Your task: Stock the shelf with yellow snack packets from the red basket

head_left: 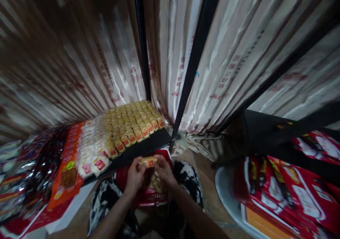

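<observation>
Pinching one small, golden-yellow wrapped packet with a red printed label (148, 162), a seated person's two bare hands meet at its ends. The left hand (136, 175) has its fingers closed on one end, and the right hand (165, 171) on the other. The packet is between them, above a red plastic basket (157, 198) that sits between knees in black-and-white patterned trousers (187, 178). More pale yellow packets (156, 183) lie in the basket.

Ahead and to the left, a black shelf (157, 138) carries close, slanting rows of matching yellow packets (130, 125), beside clear-wrapped white packets (91, 155) and a bright orange bag (67, 164). To the right, a pale oval tub (221, 184) stands beside glossy red packs (292, 196).

The step in hand appears to be handling a single packet. Moving it would call for a light grip and clearance from the basket rim and shelf edge.
</observation>
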`<state>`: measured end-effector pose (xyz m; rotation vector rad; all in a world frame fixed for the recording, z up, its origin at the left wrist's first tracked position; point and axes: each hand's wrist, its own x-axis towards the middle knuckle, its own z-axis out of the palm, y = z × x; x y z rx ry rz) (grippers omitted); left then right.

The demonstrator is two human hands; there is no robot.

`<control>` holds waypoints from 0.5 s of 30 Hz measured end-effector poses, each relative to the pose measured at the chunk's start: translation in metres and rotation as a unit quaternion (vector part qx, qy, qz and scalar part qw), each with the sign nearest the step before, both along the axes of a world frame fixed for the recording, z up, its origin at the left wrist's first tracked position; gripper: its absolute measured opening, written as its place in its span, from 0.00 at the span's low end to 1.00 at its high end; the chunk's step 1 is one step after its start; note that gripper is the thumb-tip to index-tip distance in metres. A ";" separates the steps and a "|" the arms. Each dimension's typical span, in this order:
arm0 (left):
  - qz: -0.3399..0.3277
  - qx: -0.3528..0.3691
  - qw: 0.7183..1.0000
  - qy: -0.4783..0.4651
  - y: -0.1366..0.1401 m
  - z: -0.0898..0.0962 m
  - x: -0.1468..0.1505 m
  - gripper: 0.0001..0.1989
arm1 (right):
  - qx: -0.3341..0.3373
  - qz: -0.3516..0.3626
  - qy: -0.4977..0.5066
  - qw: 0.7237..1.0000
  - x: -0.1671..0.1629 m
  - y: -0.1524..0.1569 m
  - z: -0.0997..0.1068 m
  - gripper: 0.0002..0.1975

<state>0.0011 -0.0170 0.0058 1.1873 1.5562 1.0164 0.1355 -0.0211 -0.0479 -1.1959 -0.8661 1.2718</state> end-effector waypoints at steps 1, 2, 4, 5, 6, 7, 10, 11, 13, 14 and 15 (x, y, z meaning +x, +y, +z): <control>0.000 0.010 1.000 0.021 0.005 0.002 -0.001 0.13 | 0.014 -0.033 -0.081 0.996 0.001 0.000 -0.001 0.15; -0.003 0.023 0.999 0.040 0.010 0.005 -0.001 0.12 | 0.033 -0.065 -0.153 0.986 0.002 0.000 -0.002 0.15; -0.021 0.049 0.996 0.078 0.023 0.014 0.003 0.10 | 0.076 -0.101 -0.241 0.962 0.001 0.002 0.001 0.16; -0.034 0.065 0.993 0.097 0.030 0.019 0.006 0.09 | 0.094 -0.104 -0.259 0.956 -0.001 0.003 0.003 0.17; -0.049 0.082 0.989 0.114 0.039 0.023 0.010 0.09 | 0.107 -0.102 -0.269 0.952 -0.003 0.005 0.006 0.18; -0.066 0.101 0.984 0.131 0.049 0.028 0.015 0.09 | 0.117 -0.103 -0.280 0.947 -0.006 0.007 0.009 0.19; -0.120 0.168 0.961 0.181 0.080 0.038 0.033 0.10 | 0.128 -0.129 -0.333 0.925 -0.010 0.018 0.018 0.22; -0.135 0.187 0.953 0.199 0.091 0.040 0.039 0.11 | 0.128 -0.137 -0.353 0.917 -0.011 0.022 0.020 0.23; -0.164 0.206 0.937 0.230 0.109 0.043 0.053 0.12 | 0.127 -0.140 -0.378 0.906 -0.009 0.033 0.022 0.25; -0.175 0.209 0.931 0.243 0.118 0.043 0.060 0.13 | 0.125 -0.138 -0.383 0.905 -0.008 0.039 0.022 0.26; -0.184 0.209 0.926 0.255 0.125 0.043 0.067 0.13 | 0.123 -0.138 -0.384 0.905 -0.006 0.045 0.021 0.27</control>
